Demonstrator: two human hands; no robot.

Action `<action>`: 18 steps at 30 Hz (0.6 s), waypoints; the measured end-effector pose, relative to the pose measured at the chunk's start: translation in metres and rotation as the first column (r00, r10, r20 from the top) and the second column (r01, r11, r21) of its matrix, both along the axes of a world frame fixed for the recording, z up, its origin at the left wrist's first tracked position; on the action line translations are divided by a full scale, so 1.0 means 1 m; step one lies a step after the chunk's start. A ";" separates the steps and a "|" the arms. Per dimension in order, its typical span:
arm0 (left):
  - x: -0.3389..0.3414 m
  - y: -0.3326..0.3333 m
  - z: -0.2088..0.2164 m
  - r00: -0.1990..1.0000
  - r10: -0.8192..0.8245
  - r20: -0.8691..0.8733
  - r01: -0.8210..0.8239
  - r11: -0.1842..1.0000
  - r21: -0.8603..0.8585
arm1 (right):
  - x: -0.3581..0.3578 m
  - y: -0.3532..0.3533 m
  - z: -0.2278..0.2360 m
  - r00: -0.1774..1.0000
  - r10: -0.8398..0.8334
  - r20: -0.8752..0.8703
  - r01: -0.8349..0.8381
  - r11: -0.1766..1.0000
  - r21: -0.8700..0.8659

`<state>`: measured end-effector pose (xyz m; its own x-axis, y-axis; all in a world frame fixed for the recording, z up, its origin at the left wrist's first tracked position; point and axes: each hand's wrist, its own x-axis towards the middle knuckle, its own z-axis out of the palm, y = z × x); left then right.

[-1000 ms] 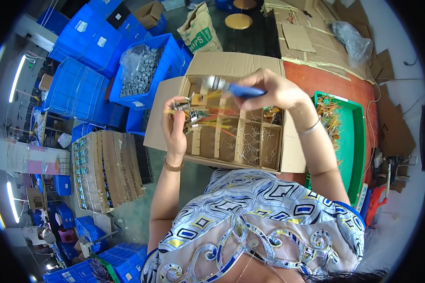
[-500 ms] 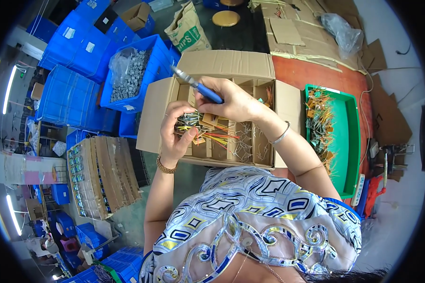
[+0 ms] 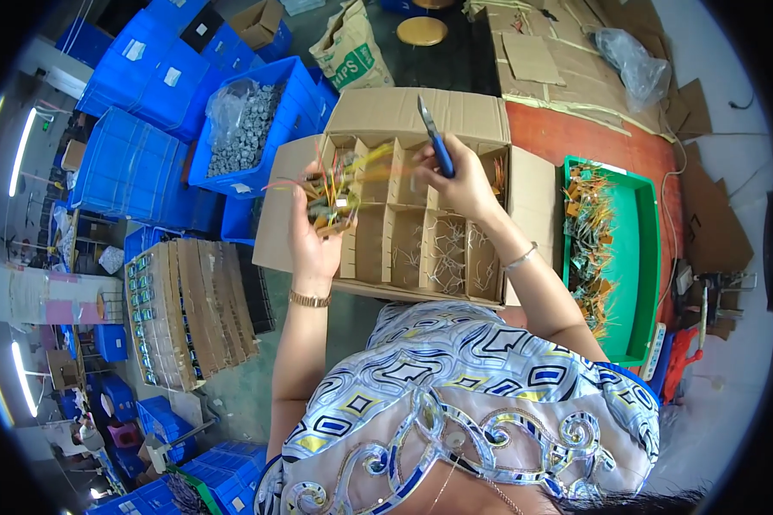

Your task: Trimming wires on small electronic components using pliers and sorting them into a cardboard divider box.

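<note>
Above the divided cardboard box (image 3: 421, 249), the left hand (image 3: 313, 232) is gripping a bundle of coloured wired parts (image 3: 331, 202), while the right hand (image 3: 459, 176) is clasping blue-handled cutters (image 3: 436, 142), tip upward, beside a green tray (image 3: 640, 257).

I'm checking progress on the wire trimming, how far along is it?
Done: cut wire bits lie in the divided cardboard box. In hand: the left hand holds a wired part, the right hand blue-handled cutters. Left: many wired parts fill the green tray.
</note>
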<state>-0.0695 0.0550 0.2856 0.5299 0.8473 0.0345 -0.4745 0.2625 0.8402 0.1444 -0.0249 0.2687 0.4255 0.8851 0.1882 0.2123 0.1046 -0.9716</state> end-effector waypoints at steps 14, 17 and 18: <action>0.018 0.001 0.000 0.991 0.134 -0.009 -0.133 0.977 -0.168 | -0.036 -0.049 0.064 0.560 -0.053 0.827 0.119 0.993 -0.017; 0.030 -0.013 0.023 0.953 0.271 -0.133 -0.281 0.958 -0.058 | -0.031 -0.046 0.073 0.412 -0.065 0.909 0.068 0.997 0.040; 0.032 -0.014 0.024 0.954 0.271 -0.131 -0.280 0.958 -0.056 | -0.031 -0.046 0.074 0.411 -0.067 0.909 0.068 0.997 0.043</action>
